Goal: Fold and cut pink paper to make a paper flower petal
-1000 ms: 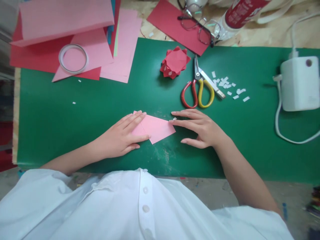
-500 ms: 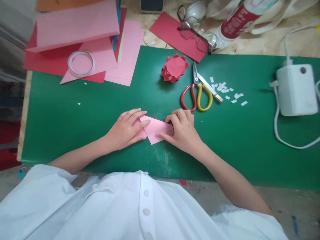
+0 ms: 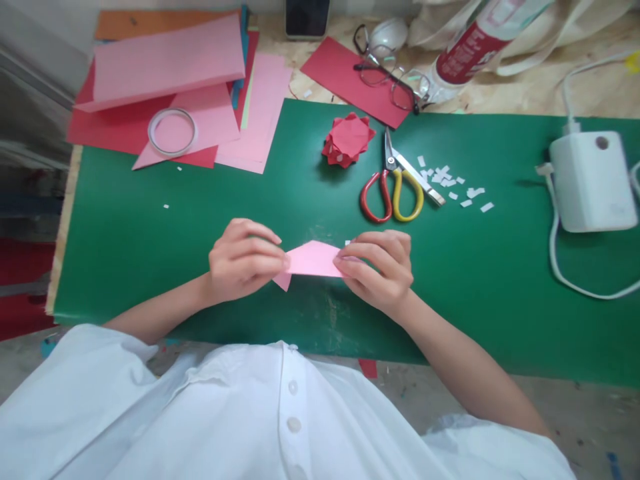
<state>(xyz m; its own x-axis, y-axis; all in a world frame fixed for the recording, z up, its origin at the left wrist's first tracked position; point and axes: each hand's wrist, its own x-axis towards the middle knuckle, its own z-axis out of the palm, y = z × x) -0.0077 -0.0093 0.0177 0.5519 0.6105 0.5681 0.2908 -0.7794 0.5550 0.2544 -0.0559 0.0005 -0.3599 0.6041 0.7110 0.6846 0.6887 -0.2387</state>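
Observation:
A folded piece of pink paper [image 3: 314, 260] is stretched between my two hands over the green mat [image 3: 200, 193]. My left hand [image 3: 247, 259] pinches its left end, where a small pointed flap hangs below the fingers. The right end is pinched between the thumb and fingers of my right hand [image 3: 379, 270]. The paper's upper edge rises to a blunt peak, and its lower edge runs nearly straight. Beyond the hands stand a red folded-paper ornament [image 3: 349, 139] and scissors [image 3: 391, 190] with one red and one yellow handle, a metal tool partly under them.
White paper bits [image 3: 443, 175] lie right of the scissors. A tape roll [image 3: 173, 132] rests on stacked pink and red paper [image 3: 170, 63] at the back left. Glasses [image 3: 390, 75], a bottle [image 3: 470, 57] and a white corded box [image 3: 594, 181] stand at the back and right.
The pink paper was lying on the mat with my fingers spread over it. Now both hands pinch its ends, and it is turned, with its straight edge towards me.

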